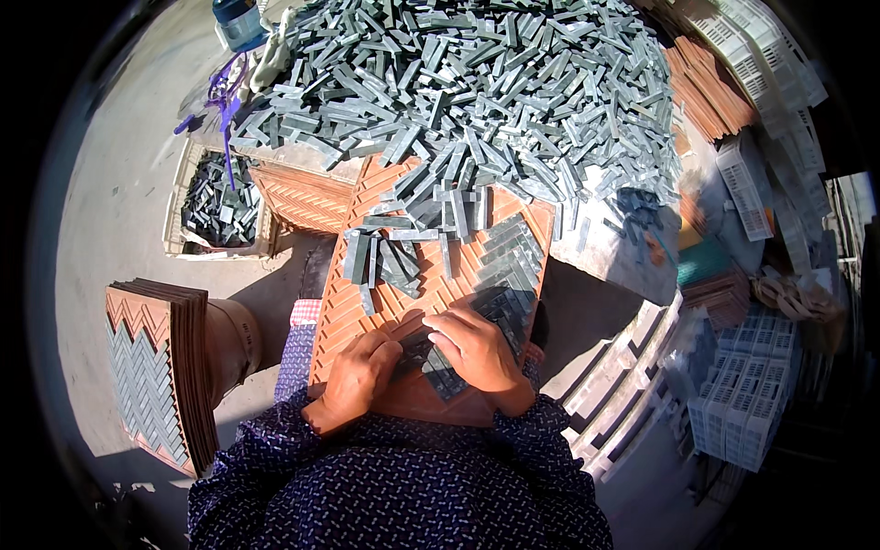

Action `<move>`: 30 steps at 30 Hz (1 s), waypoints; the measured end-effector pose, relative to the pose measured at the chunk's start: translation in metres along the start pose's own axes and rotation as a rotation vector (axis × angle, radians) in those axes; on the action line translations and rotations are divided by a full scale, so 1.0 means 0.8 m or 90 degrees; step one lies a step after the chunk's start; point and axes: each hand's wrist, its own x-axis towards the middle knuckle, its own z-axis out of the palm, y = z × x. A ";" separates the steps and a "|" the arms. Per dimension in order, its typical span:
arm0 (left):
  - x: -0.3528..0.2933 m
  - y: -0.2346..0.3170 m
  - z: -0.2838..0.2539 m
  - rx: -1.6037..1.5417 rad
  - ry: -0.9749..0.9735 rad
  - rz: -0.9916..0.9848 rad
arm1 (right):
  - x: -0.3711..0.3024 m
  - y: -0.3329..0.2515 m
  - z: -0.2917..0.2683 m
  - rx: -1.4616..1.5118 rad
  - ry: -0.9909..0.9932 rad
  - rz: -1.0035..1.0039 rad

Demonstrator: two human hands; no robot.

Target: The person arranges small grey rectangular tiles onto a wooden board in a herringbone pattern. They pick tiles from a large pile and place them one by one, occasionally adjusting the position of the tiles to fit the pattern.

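Note:
An orange herringbone tray (403, 316) lies across my lap, its ridged slots partly filled with grey stone strips (509, 266) along the right side. My left hand (360, 371) is curled closed over the tray's near part, its fingertips hidden beneath it. Beside it my right hand (477, 348) bends over the dark strips, fingers drawn together and pointing left. Whatever may be between its fingertips cannot be made out. Loose strips (385, 257) lie in a small heap on the tray, beyond my hands.
A large pile of grey strips (477, 82) covers the surface ahead. A crate of dark pieces (220, 206) stands at left, near a stack of trays (160, 367) with a filled one outermost. White plastic crates (747, 385) and a slatted pallet (619, 385) are on the right.

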 end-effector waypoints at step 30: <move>0.020 -0.004 -0.003 -0.077 0.031 -0.005 | 0.055 0.001 0.025 -0.154 0.011 0.079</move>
